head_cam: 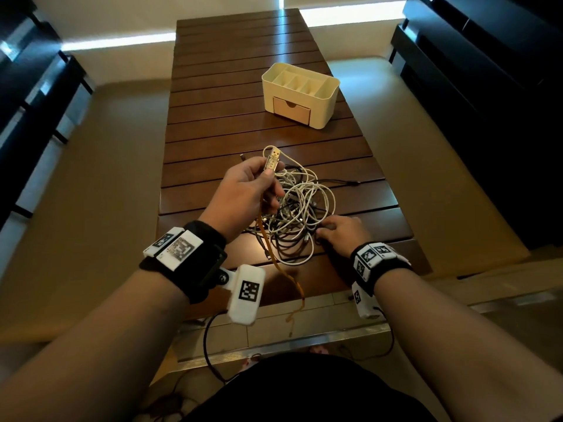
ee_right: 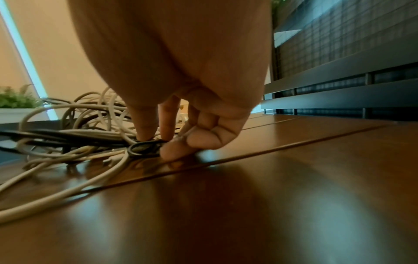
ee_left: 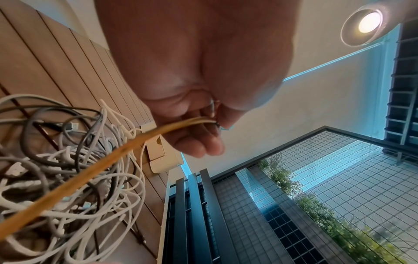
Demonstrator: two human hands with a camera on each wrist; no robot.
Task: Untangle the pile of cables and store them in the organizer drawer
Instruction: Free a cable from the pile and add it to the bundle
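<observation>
2 hands work at a tangled pile of cables point(head_cam: 294, 214) lying near the 6 o'clock end of the slatted wooden desk point(head_cam: 231, 117). The left hand point(head_cam: 248, 190) is raised above the pile, its fingers point(ee_left: 192, 142) curled around an orange flat cable point(head_cam: 275, 263) just below its USB plug point(head_cam: 272, 161), which points up toward 12 o'clock. The cable trails down over the desk's near edge. The right hand point(head_cam: 341, 236) rests at the pile's 4 o'clock side, fingertips point(ee_right: 144, 132) pressing down on a black cable loop point(ee_right: 143, 148) against the desk. The cream organizer point(head_cam: 300, 92), its drawer point(head_cam: 292, 109) closed, stands well apart at 12 o'clock.
</observation>
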